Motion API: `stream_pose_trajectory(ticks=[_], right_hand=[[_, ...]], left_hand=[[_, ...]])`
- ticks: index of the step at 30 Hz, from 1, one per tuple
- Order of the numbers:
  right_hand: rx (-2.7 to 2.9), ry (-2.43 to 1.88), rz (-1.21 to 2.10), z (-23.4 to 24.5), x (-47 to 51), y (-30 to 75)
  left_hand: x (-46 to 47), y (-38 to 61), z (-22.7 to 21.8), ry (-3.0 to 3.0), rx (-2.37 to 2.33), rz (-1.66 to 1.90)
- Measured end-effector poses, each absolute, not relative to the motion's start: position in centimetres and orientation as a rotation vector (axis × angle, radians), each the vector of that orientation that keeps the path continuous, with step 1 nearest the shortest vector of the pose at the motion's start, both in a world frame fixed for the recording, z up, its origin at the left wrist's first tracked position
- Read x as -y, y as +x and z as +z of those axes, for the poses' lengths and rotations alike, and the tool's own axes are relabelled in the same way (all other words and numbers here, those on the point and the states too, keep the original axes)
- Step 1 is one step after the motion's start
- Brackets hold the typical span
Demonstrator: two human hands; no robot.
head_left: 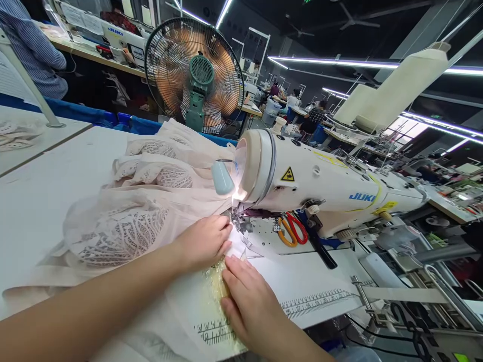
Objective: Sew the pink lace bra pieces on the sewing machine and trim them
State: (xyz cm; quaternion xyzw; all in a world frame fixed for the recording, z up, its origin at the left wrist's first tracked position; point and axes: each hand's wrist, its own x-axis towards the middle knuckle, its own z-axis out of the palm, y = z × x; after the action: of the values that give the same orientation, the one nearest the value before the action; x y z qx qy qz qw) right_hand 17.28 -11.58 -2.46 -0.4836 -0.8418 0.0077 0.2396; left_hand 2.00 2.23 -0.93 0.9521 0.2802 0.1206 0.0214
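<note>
A sheer, pale pink fabric with lace panels (139,234) lies bunched across the left of the sewing table and runs up to the needle area of a white sewing machine (320,176). My left hand (206,241) is closed, its curled fingers pressed on the fabric just before the presser foot (237,217). Nearer to me, my right hand (251,301) grips the edge of the fabric, beside a yellowish lace strip (216,284); its thumb sits apart from the bent fingers. What lies under both hands is hidden. The machine's lamp (222,177) shines on the needle.
Orange-handled scissors (287,234) and red-handled scissors (298,229) lie beneath the machine arm, near a black-handled tool (322,251). A printed ruler (317,303) runs along the table front. Behind the table stands a large fan (196,75). A person in a striped shirt (35,48) sits far left.
</note>
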Motion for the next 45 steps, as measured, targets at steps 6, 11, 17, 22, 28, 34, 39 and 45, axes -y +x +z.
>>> stream_pose_trajectory(ticks=[6,11,17,22,28,34,39,45], right_hand=[[2.322,-1.396,0.121,-2.1,10.8,16.8],[2.299,-1.44,0.163,-2.2,10.1,16.4],[2.25,-1.328,0.251,-1.5,9.6,16.4],[2.147,-1.189,0.219,-1.2,10.1,17.4],[1.916,-1.219,0.232,-1.2,10.4,18.8],[1.814,-1.254,0.231,-1.2,10.2,19.2],[1.786,-1.281,0.265,-1.2,10.1,19.3],[1.789,-1.283,0.276,-1.1,10.2,19.4]], left_hand=[[-3.2,2.0,-2.2,2.994,-0.87,0.434],[-3.1,1.9,-1.3,3.04,-0.863,0.488],[0.7,2.2,1.6,3.113,-0.854,-0.041],[2.3,1.0,1.4,3.041,-0.833,0.061],[1.0,-0.4,1.0,2.937,-0.828,0.316],[0.0,-1.0,-0.4,2.967,-0.781,0.43],[-0.3,-1.0,-0.5,2.999,-0.749,0.407],[-1.0,-0.9,-0.6,3.018,-0.65,0.378]])
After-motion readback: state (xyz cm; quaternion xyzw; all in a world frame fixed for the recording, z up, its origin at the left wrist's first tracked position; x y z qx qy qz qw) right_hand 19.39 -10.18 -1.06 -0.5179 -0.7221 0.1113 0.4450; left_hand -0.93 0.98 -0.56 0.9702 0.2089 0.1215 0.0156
